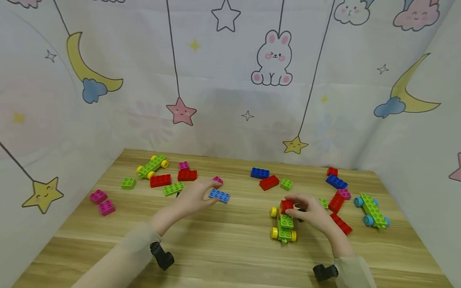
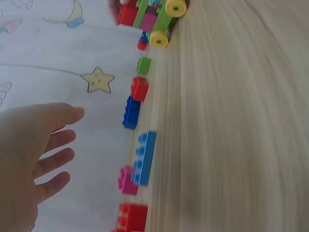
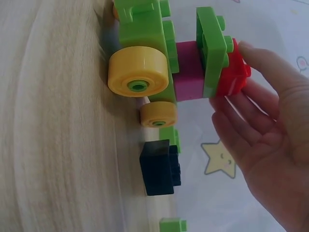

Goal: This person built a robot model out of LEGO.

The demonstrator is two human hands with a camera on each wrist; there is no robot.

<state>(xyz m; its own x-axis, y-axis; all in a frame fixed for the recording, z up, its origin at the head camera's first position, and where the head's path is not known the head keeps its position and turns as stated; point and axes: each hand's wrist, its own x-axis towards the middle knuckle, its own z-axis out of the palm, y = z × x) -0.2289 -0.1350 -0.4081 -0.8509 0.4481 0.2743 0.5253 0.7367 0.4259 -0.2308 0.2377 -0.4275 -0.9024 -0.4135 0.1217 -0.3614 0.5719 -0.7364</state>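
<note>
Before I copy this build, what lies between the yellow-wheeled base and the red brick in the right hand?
A magenta brick on the base, then a green piece directly under the red brick; the right wrist view shows both.

The near car [image 1: 286,223] is wearing bright green, and its wheels [image 1: 274,232] are shining yellow. Its top block [image 1: 286,205] is looking red, and its middle block [image 3: 189,72] is looking pinky purple. The car on the left [image 1: 151,166] is showing green and yellow too, but the car on the right [image 1: 370,206] is showing green with blue wheels [image 1: 368,220]. One long block [image 1: 219,195] is looking light blue, and another block [image 1: 260,173] is looking dark blue. The tabletop [image 1: 229,264] is showing light brown with wavy stripes. The cloth [image 1: 225,88] is looking white, with yellow moons [image 1: 77,60], pink stars [image 1: 181,111] and a pink-eared white bunny [image 1: 274,62].
</note>
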